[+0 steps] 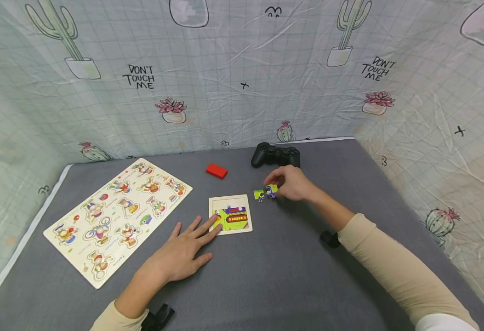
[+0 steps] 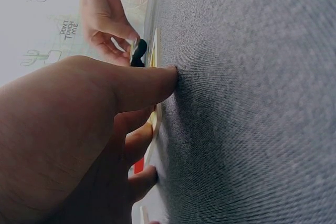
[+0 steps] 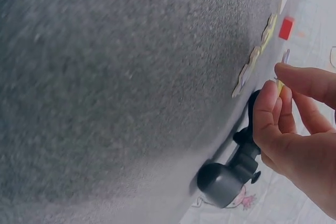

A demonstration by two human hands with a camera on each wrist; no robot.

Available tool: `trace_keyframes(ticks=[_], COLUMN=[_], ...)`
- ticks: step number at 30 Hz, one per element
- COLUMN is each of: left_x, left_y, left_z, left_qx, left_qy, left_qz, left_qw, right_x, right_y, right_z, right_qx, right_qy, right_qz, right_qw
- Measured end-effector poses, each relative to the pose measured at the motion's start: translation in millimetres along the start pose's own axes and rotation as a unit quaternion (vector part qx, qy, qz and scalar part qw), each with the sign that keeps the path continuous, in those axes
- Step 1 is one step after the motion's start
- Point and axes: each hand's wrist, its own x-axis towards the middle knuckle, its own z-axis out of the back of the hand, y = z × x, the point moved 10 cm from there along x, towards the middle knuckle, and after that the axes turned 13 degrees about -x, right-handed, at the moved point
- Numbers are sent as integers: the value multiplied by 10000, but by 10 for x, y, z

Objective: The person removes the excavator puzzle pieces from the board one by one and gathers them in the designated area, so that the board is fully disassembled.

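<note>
My left hand (image 1: 182, 253) lies with spread fingers, two fingertips touching the left side of a small square puzzle tray (image 1: 230, 199). Several joined pieces (image 1: 235, 219) showing an orange and purple tracked vehicle on green sit inside it. Between thumb and fingers, my right hand (image 3: 299, 124) pinches a thin puzzle piece (image 3: 281, 86), raised off the table; its picture is mostly hidden. Loose green and purple puzzle pieces (image 1: 259, 195) lie right of the tray, under and beside the right hand. In the left wrist view, the left thumb (image 2: 152, 85) touches the grey cloth.
A black game controller (image 1: 276, 155) is just behind the right hand. A red block (image 1: 216, 171) lies behind the tray. To the left is a large board (image 1: 113, 202) with cartoon animal figures. A printed curtain (image 1: 233, 59) hangs along the table's back edge.
</note>
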Motion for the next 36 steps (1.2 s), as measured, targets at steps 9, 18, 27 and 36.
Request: trace_keyframes(ticks=[9,18,27,36], left_x=[0,0,-12,-11], left_y=[1,1,-12,-8], left_z=[5,5,22,20], left_qx=[-20,-6,-30,-22], left_qy=[27,14,-8,16], left_qz=[17,-6,-27,-14], left_qw=[10000,10000,10000,10000], right_x=[-40,-79,-127,-164], right_y=[-107,-245,-386,-461], right_z=[39,78,112,131], right_qx=[-44,41,82,-52], right_qy=[-20,27,83,158], right_qz=[-138,-307,-443,-452], right_qw=[9999,9995,9990,9988])
